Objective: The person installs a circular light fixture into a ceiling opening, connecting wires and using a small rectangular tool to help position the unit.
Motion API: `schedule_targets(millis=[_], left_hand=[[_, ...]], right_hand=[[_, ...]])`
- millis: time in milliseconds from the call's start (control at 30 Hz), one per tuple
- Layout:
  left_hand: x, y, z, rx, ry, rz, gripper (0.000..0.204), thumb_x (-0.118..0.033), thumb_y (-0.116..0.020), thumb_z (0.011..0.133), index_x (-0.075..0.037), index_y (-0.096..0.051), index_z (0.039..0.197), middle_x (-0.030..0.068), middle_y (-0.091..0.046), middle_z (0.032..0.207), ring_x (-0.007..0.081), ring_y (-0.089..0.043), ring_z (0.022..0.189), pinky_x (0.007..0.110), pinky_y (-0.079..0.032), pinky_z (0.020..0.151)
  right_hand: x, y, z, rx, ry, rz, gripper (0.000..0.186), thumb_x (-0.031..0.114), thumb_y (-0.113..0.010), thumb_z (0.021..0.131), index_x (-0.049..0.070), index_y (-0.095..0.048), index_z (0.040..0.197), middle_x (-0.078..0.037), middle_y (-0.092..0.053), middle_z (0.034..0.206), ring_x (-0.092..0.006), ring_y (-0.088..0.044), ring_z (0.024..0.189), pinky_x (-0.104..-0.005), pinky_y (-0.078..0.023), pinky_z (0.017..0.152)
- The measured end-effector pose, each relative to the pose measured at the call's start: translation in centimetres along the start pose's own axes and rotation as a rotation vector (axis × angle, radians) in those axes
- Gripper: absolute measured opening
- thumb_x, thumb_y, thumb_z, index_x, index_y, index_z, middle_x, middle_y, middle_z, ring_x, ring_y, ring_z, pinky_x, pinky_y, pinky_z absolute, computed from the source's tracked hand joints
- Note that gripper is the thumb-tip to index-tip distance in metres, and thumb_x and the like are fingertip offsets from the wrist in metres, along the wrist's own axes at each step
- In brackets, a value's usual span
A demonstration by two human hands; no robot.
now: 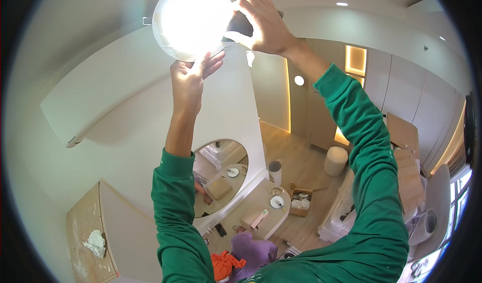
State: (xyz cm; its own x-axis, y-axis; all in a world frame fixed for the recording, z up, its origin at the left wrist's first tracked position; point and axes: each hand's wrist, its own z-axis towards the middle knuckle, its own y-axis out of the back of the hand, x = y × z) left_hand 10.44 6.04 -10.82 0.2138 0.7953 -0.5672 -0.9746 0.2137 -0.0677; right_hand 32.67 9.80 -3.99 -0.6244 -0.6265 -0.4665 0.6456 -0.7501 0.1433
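Pale wall spans the frame's left; a desk curves at lower centre. Upper centre, a glowing round light, without a long axis, lies above the left hand and left of the right hand, which curls around a dark shape. Both reach its rim; whether either grip clamps, I cannot tell. It shows no legible lettering.

Mirror, pouf and cabinets show a home.
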Motion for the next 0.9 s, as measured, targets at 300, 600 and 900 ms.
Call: schedule_targets(millis=[300, 600, 900], left_hand=[[0.1, -0.1, 0.2, 0.02, -0.013, -0.027, 0.021, -0.002, -0.055, 0.102, 0.017, -0.062, 0.109, 0.0221, -0.07, 0.108, 0.0339, -0.074, 0.1, 0.04, -0.063, 0.091], [0.0, -0.2, 0.2, 0.025, 0.015, 0.004, 0.025, -0.004, -0.056, 0.102, 0.017, -0.063, 0.114, 0.0221, -0.07, 0.111, 0.0324, -0.074, 0.101, 0.04, -0.062, 0.09], [0.5, -0.4, 0.4, 0.029, 0.006, 0.016, 0.027, -0.006, -0.056, 0.102, 0.016, -0.062, 0.116, 0.0221, -0.07, 0.111, 0.0317, -0.073, 0.102, 0.04, -0.061, 0.091]], right_hand=[[-0.3, 0.9, -0.2, -0.041, -0.064, 0.048, 0.04, 0.024, -0.081, 0.079, 0.011, -0.059, 0.11, -0.006, -0.058, 0.101, -0.0287, -0.054, 0.099, -0.0416, -0.04, 0.095], [0.1, 1.0, 0.1, -0.053, -0.065, 0.005, 0.043, 0.025, -0.082, 0.078, 0.01, -0.058, 0.11, -0.006, -0.058, 0.101, -0.0291, -0.054, 0.1, -0.0422, -0.039, 0.096], [0.1, 0.5, 0.1, 0.027, -0.031, 0.054, 0.048, 0.029, -0.081, 0.078, 0.006, -0.056, 0.112, -0.01, -0.055, 0.107, -0.0314, -0.053, 0.103, -0.0437, -0.039, 0.096]])
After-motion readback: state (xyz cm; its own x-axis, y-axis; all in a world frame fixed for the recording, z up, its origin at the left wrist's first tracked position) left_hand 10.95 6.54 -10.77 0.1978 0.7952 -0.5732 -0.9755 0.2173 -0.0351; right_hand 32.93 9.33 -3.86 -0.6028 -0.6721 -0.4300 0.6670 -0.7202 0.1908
